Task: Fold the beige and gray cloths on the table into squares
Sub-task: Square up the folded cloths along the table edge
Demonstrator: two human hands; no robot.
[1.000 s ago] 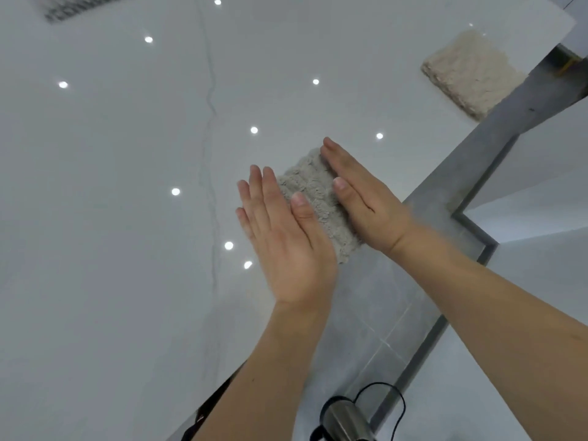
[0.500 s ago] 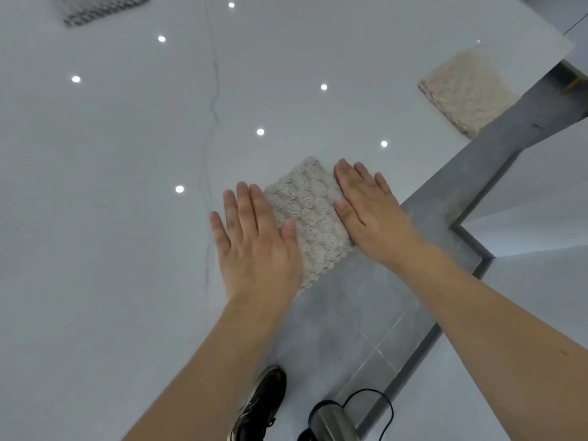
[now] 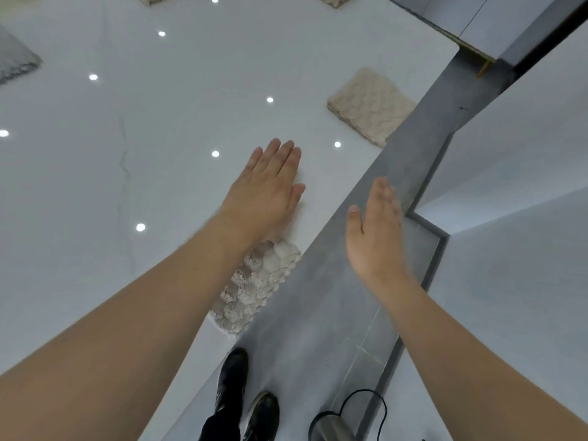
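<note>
A folded pale gray knobbly cloth lies at the near edge of the glossy white table, partly hidden under my left forearm. My left hand stretches flat over the table beyond that cloth, fingers straight, holding nothing. Off the table edge, my right hand hovers over the floor, edge-on with straight fingers and empty. A folded beige cloth sits further along the same edge. A gray cloth shows at the far left, and bits of two more cloths peek in at the top.
The table edge runs diagonally from bottom centre to upper right, with gray tiled floor beside it. My black shoes stand below. A metal object with a black cable lies on the floor. White panels stand to the right.
Both hands have left the folded gray cloth. My left hand moved forward past it over the table, my right hand lifted off to the right beyond the edge. The view shifted forward.
</note>
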